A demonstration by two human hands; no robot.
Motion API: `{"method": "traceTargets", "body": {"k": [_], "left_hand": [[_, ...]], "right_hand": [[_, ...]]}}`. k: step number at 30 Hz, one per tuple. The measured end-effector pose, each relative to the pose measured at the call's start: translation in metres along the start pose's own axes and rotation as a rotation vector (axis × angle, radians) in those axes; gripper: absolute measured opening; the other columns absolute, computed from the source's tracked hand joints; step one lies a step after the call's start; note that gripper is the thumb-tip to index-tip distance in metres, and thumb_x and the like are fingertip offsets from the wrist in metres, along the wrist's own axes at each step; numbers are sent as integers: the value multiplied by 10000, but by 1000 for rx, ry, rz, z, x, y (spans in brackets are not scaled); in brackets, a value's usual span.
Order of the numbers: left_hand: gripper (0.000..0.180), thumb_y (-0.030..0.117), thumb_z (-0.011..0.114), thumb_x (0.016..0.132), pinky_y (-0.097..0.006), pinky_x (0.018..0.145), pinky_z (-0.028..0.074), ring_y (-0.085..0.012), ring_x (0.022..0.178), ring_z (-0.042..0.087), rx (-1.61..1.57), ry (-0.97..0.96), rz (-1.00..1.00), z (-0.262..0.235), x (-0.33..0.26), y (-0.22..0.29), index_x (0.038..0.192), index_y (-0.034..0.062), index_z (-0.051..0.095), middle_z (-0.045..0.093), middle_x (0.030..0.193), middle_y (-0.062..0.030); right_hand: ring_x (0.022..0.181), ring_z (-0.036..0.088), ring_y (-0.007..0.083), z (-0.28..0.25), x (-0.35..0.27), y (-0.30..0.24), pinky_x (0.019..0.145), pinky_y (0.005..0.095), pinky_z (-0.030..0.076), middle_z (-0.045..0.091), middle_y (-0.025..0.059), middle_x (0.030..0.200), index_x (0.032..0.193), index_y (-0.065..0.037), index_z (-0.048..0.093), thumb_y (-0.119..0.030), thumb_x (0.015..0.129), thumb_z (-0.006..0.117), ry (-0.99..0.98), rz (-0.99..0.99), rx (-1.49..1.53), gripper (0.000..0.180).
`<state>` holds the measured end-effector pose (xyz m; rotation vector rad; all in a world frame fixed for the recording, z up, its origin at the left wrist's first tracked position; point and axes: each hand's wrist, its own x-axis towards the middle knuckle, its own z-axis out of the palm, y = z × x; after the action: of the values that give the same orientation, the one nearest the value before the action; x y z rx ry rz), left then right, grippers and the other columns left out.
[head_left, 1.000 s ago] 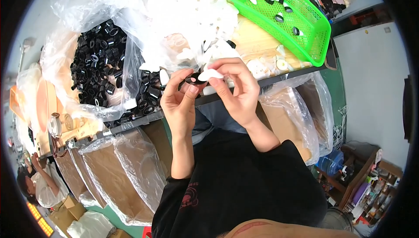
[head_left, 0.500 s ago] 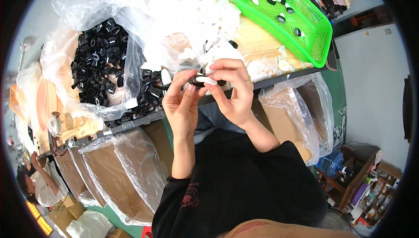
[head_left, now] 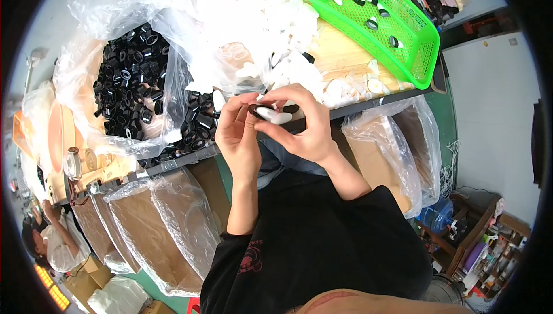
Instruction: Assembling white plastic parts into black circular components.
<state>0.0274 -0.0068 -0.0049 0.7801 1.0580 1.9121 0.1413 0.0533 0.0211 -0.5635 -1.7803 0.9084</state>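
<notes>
Just over the table's near edge, my two hands meet around small parts. My left hand [head_left: 237,138] pinches a black ring-shaped part [head_left: 253,109] between thumb and fingertips. A smooth white elongated piece [head_left: 266,113] sits against that ring, and the fingers of my right hand [head_left: 314,121] close on it. A second white piece [head_left: 281,118] shows under the right fingers, beside a dark part [head_left: 291,108]; how these two are held is partly hidden. Loose black ring parts [head_left: 199,132] lie left of my hands, with one white piece [head_left: 219,101] upright among them.
A clear plastic bag [head_left: 178,78] full of black parts stands at left. White pieces [head_left: 294,72] heap behind my hands. A green basket [head_left: 426,60] at far right holds several black-and-white pieces. Bag-lined cartons [head_left: 368,141] stand below the table edge. Another person [head_left: 60,242] is at far left.
My right fingers have shifted and curled over the parts. The white piece has tilted beside the black ring, and a second white piece now shows beneath the fingers.
</notes>
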Motion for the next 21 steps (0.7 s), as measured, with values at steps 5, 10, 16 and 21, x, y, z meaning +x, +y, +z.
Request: {"method": "traceTargets", "body": {"k": [5,10,16,21], "left_hand": [[175,-36,515,943,-231,818,406,-105,900,481,118,86,79,5,2,-1,1100,26,467,529,1002,-45],[184,-53,489,945,-229,837,410,-105,922,501,66,26,-5,6,-1,-12,1102,35,454,529,1060,-60],[186,-54,485,949,-237,849,398,-108,936,482,106,68,29,2,6,-2,1097,44,430,507,1013,-50],[170,2,492,968,-274,779,448,-117,888,493,119,29,43,8,8,9,1134,21,460,510,995,-54]], "right_hand": [[804,647,193,3,-6,6,705,291,527,678,148,967,1055,-6,534,35,746,783,86,-34,31,399],[837,654,196,3,-6,6,699,286,531,682,151,963,1041,-15,548,37,750,778,78,-68,1,375],[852,657,202,-3,-8,12,720,286,544,670,174,963,973,12,596,64,766,748,73,38,39,262],[878,650,167,4,-6,6,773,266,536,653,121,971,974,47,578,81,819,698,137,376,404,199]]}}
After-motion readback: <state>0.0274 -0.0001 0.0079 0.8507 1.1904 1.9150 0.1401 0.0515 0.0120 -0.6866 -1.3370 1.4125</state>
